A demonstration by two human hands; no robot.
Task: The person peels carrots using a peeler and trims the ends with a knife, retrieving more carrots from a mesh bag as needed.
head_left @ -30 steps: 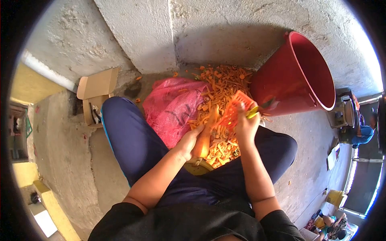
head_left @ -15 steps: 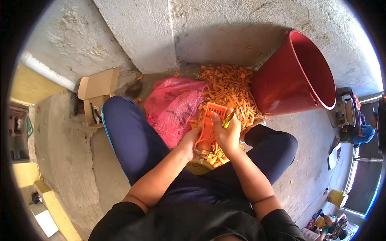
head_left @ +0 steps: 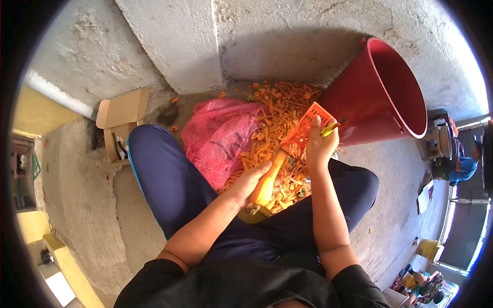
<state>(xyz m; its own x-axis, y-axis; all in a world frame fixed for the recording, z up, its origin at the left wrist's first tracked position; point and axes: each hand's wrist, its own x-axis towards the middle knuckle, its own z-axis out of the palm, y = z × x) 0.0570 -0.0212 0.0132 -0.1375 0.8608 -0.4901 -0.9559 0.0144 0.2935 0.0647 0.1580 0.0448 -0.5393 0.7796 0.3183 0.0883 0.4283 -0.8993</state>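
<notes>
My left hand (head_left: 249,186) is closed round the thick end of a peeled carrot (head_left: 267,184). The carrot slants up and right, its thin tip close to the lower edge of an orange perforated plastic piece (head_left: 308,124). My right hand (head_left: 323,146) grips that piece, thumb lying on its face. A small yellow-green object (head_left: 329,129), perhaps a handle, sticks out from the same hand; its other end is hidden. Below both hands spreads a heap of carrot peelings (head_left: 275,126). A yellow container's rim (head_left: 255,215) shows under the carrot, between my legs.
A pink mesh sack (head_left: 218,138) lies left of the peelings. A large red bucket (head_left: 354,97) leans by the wall at right. An open cardboard box (head_left: 120,115) sits beyond my left knee. Other people (head_left: 465,169) are at the far right.
My right hand has moved up and right with the orange plastic piece, away from my left hand. The carrot, mostly covered before, now shows along its length in my left hand.
</notes>
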